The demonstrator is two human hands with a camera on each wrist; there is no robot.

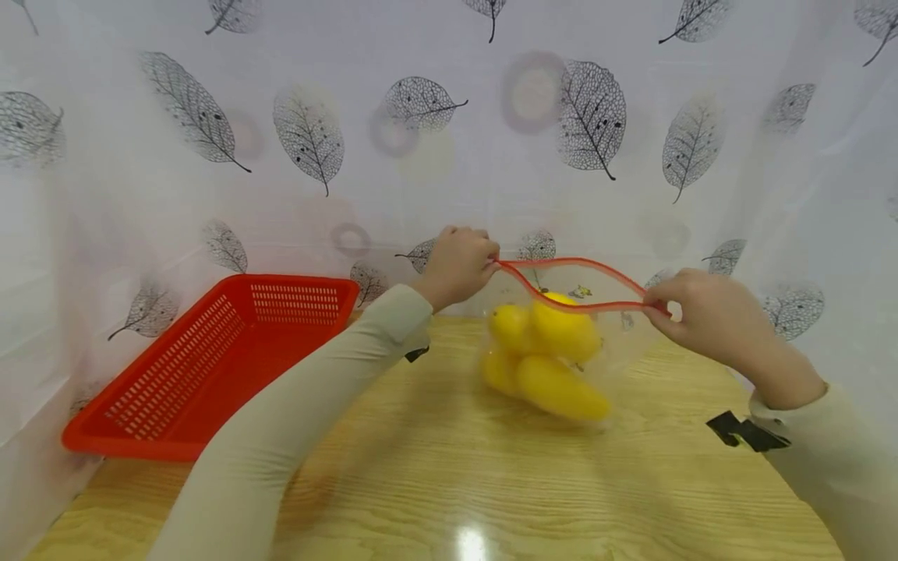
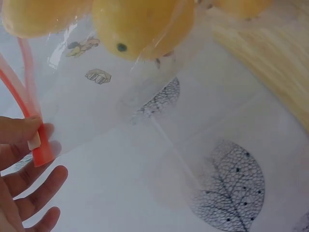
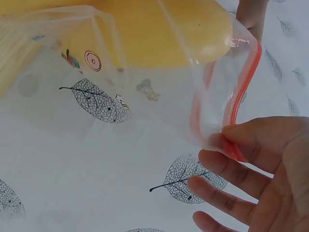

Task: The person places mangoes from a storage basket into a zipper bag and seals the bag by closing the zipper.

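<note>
A clear zip bag (image 1: 634, 331) with a red zip rim (image 1: 592, 307) hangs between my two hands, its mouth parted. Several smooth yellow fruits (image 1: 561, 388) sit bunched inside, some rounder and some longer; their exact kind is unclear. My left hand (image 1: 456, 265) pinches the left end of the rim. At its thumb, in the left wrist view, is a small whitish slider (image 2: 34, 140) on the red strip. With thumb and forefinger, my right hand (image 1: 722, 318) pinches the right end of the rim, the other fingers spread apart in the right wrist view (image 3: 270, 169).
To the left, on the wooden table (image 1: 435, 483), stands a red plastic basket (image 1: 161, 449) with slotted sides, partly behind my left sleeve. A whitish sheet (image 1: 435, 187) printed with dark leaves hangs behind the table.
</note>
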